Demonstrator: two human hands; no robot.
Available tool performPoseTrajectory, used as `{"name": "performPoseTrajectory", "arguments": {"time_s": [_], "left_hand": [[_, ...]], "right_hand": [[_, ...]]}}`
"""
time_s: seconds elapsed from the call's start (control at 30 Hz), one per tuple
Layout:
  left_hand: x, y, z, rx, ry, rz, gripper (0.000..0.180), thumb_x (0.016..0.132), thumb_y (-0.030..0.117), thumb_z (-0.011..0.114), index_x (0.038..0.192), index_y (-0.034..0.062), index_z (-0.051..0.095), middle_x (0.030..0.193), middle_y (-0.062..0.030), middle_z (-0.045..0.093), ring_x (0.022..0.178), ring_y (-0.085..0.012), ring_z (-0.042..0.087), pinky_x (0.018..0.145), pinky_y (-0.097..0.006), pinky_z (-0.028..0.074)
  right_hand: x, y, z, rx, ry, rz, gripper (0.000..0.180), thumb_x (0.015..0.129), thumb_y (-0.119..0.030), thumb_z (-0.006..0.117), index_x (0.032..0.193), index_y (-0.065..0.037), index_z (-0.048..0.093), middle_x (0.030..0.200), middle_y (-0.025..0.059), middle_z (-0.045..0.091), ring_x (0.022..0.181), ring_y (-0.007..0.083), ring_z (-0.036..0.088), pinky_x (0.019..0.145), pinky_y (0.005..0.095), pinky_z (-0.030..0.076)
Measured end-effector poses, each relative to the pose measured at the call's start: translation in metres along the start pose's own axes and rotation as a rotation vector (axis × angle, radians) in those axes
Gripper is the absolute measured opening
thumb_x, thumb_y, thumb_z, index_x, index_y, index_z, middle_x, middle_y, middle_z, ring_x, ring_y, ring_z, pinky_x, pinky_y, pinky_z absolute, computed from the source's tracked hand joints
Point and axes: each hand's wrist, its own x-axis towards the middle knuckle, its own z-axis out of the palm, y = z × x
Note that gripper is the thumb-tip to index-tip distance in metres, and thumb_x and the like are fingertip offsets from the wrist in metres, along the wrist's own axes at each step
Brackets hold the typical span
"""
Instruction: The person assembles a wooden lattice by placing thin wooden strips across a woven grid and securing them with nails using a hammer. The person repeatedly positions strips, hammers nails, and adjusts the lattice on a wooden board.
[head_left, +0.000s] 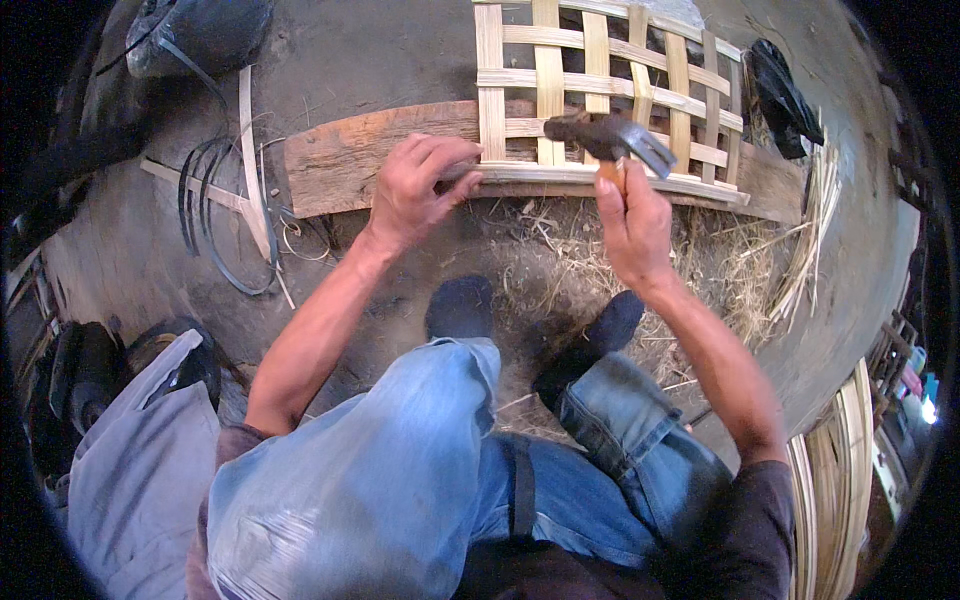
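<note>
A wooden-handled claw hammer [612, 140] is in my right hand [636, 225], its metal head above the near edge of a woven bamboo lattice [597, 75]. My left hand [420, 190] is closed in a pinch at the near left corner of the lattice, fingertips beside the end of its edge strips [560, 174]. What lies between those fingers is hidden. Flat pale strips cross over and under each other in the lattice. Its near part rests on a long, worn wooden board [340, 160] lying on the ground.
Coiled dark strapping [205, 200] and pale strips [250, 150] lie left of the board. A plastic bag [200, 40] sits far left, a black bag [780, 100] right of the lattice. Fibre shavings [690, 240] litter the ground. Bamboo strips [835, 480] stand lower right; grey cloth [145, 460] hangs lower left.
</note>
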Motion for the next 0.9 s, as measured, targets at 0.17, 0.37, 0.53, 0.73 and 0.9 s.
{"name": "performPoseTrajectory", "arguments": {"time_s": [0.17, 0.37, 0.53, 0.73, 0.9], "left_hand": [[-0.009, -0.009, -0.002, 0.038, -0.071, 0.029, 0.021, 0.081, 0.021, 0.079, 0.099, 0.0136, 0.072, 0.102, -0.0041, 0.071, 0.095, -0.0247, 0.066, 0.084, -0.039, 0.053], [-0.007, -0.008, 0.002, 0.026, -0.081, 0.033, 0.019, 0.082, 0.022, 0.078, 0.098, 0.0137, 0.072, 0.101, -0.0043, 0.071, 0.096, -0.0260, 0.066, 0.085, -0.041, 0.052], [-0.014, -0.017, 0.004, 0.042, -0.058, 0.052, 0.017, 0.084, 0.024, 0.077, 0.097, 0.0155, 0.071, 0.100, -0.0014, 0.070, 0.095, -0.0236, 0.065, 0.081, -0.039, 0.051], [-0.008, -0.014, 0.007, 0.016, -0.038, 0.066, 0.016, 0.083, 0.023, 0.077, 0.096, 0.0159, 0.071, 0.098, -0.0009, 0.070, 0.093, -0.0229, 0.065, 0.081, -0.038, 0.050], [-0.009, -0.015, 0.002, -0.006, -0.080, 0.045, 0.017, 0.083, 0.022, 0.077, 0.097, 0.0157, 0.070, 0.097, -0.0006, 0.069, 0.092, -0.0219, 0.064, 0.080, -0.038, 0.049]], "right_hand": [[0.014, -0.020, -0.025, -0.056, -0.006, -0.019, 0.028, 0.103, -0.027, 0.054, 0.110, 0.000, 0.056, 0.069, 0.0203, 0.055, 0.062, 0.0385, 0.058, 0.058, 0.0448, 0.044], [0.016, -0.030, -0.035, -0.164, -0.055, 0.144, 0.035, 0.101, -0.033, 0.056, 0.110, 0.000, 0.055, 0.079, 0.0249, 0.060, 0.073, 0.0444, 0.060, 0.065, 0.0474, 0.046], [0.009, -0.028, -0.092, -0.297, -0.057, 0.122, 0.036, 0.102, -0.035, 0.055, 0.110, 0.000, 0.056, 0.081, 0.0240, 0.062, 0.075, 0.0415, 0.062, 0.068, 0.0470, 0.046], [0.019, -0.035, -0.158, -0.200, 0.032, 0.322, 0.040, 0.106, -0.040, 0.047, 0.103, -0.002, 0.057, 0.069, 0.0089, 0.055, 0.063, 0.0208, 0.053, 0.061, 0.0380, 0.044], [0.057, -0.069, -0.143, -0.094, 0.089, 0.381, 0.047, 0.106, -0.047, 0.045, 0.093, -0.003, 0.056, 0.066, -0.0004, 0.049, 0.061, 0.0105, 0.048, 0.055, 0.0318, 0.040]]}}
